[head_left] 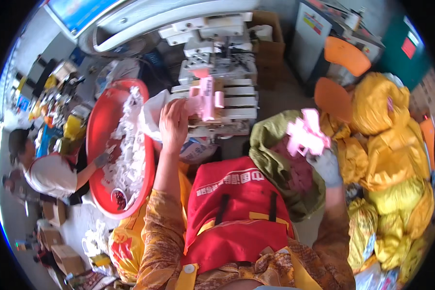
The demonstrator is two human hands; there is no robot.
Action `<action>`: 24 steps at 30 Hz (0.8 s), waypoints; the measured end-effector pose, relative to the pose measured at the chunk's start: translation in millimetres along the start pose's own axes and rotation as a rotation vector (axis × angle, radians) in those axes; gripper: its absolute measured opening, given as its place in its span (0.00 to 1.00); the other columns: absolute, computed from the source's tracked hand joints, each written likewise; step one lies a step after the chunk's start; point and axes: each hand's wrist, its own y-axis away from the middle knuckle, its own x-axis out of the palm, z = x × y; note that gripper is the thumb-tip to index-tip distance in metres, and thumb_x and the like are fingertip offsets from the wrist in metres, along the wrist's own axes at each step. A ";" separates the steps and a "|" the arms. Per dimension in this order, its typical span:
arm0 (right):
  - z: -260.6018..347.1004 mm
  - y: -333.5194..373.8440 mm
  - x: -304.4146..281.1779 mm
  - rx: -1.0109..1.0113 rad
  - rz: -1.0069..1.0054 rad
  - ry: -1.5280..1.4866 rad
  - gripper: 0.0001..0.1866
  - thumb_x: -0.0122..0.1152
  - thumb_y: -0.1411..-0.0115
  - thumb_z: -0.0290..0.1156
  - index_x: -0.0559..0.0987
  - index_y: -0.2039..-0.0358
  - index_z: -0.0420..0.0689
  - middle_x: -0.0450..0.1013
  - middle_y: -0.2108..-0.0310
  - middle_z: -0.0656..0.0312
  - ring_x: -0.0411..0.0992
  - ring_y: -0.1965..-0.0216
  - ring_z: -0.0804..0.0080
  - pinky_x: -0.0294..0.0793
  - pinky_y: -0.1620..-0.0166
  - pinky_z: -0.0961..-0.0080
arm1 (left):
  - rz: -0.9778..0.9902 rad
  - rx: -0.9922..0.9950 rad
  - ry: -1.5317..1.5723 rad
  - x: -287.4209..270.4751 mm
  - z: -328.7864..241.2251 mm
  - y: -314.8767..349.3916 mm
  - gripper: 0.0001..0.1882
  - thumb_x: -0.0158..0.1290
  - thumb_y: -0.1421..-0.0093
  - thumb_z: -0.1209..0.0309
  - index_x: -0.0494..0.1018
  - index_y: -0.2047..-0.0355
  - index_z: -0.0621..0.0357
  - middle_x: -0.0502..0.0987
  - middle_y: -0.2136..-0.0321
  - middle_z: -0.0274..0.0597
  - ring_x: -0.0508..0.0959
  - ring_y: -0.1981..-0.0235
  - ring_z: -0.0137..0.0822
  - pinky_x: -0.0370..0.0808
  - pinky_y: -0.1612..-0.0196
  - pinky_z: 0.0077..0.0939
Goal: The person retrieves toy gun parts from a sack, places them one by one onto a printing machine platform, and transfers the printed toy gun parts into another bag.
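Observation:
My left hand (174, 123), bare and with its fingers curled, is at the left side of a pink plastic piece (206, 99) on the machine's slatted bed (240, 102). Something pale pink shows at its fingertips, too blurred to name. White sheet-like material (153, 113) lies right behind that hand. Out to the right, my gloved right hand (326, 166) grips a cluster of pink plastic pieces (308, 133). These are above the mouth of an olive-green sack (270, 133), where more pink material (297, 171) shows inside.
A large red tub (94, 145) of white pieces stands at the left; a gloved co-worker (53, 174) reaches into it. Yellow sacks (391, 154) are piled at the right beside an orange chair (332, 99). A cardboard box (270, 46) stands behind the machine.

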 end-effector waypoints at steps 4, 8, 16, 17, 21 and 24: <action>15.0 -16.4 10.4 0.000 -0.021 0.069 0.26 0.52 0.40 0.44 0.69 0.48 0.38 0.71 0.54 0.57 0.72 0.56 0.68 0.71 0.52 0.68 | 0.037 -0.041 -0.125 21.4 -4.0 -22.5 0.06 0.49 0.43 0.71 0.76 0.69 0.56 0.75 0.73 0.49 0.75 0.69 0.52 0.72 0.66 0.41; 7.5 -6.4 2.3 0.137 -0.343 0.713 0.19 0.59 0.43 0.33 0.73 0.53 0.38 0.73 0.60 0.61 0.73 0.64 0.75 0.73 0.60 0.79 | -0.019 -0.057 -0.097 22.5 -2.0 -25.5 0.07 0.50 0.42 0.68 0.74 0.72 0.58 0.75 0.75 0.48 0.75 0.73 0.52 0.71 0.70 0.42; 20.0 -42.9 85.7 -0.041 -0.282 0.470 0.19 0.58 0.42 0.32 0.72 0.52 0.40 0.72 0.59 0.61 0.72 0.61 0.76 0.72 0.54 0.78 | -0.243 -0.289 0.037 -14.9 -5.8 -42.5 0.13 0.51 0.40 0.61 0.78 0.71 0.57 0.76 0.79 0.48 0.77 0.77 0.42 0.71 0.73 0.31; 26.3 -55.9 105.6 -0.079 -0.129 0.462 0.19 0.56 0.41 0.30 0.71 0.50 0.38 0.72 0.56 0.60 0.71 0.56 0.74 0.69 0.50 0.77 | -0.290 -0.353 0.045 -25.4 -1.0 -38.3 0.15 0.50 0.39 0.61 0.78 0.69 0.59 0.76 0.80 0.47 0.75 0.81 0.36 0.70 0.74 0.29; 17.6 -128.9 196.0 -0.525 0.167 0.918 0.19 0.56 0.45 0.23 0.73 0.52 0.40 0.72 0.58 0.57 0.71 0.56 0.65 0.69 0.51 0.73 | -0.413 -0.400 0.066 -61.9 32.9 19.5 0.18 0.48 0.38 0.59 0.78 0.72 0.62 0.76 0.81 0.45 0.74 0.81 0.32 0.68 0.76 0.29; 6.3 -180.6 248.1 -0.798 0.327 1.256 0.19 0.58 0.49 0.26 0.76 0.54 0.45 0.71 0.58 0.54 0.71 0.58 0.58 0.71 0.55 0.69 | -0.281 -0.565 -0.193 -85.3 66.2 96.8 0.18 0.48 0.38 0.59 0.77 0.74 0.62 0.76 0.81 0.48 0.75 0.81 0.37 0.69 0.75 0.33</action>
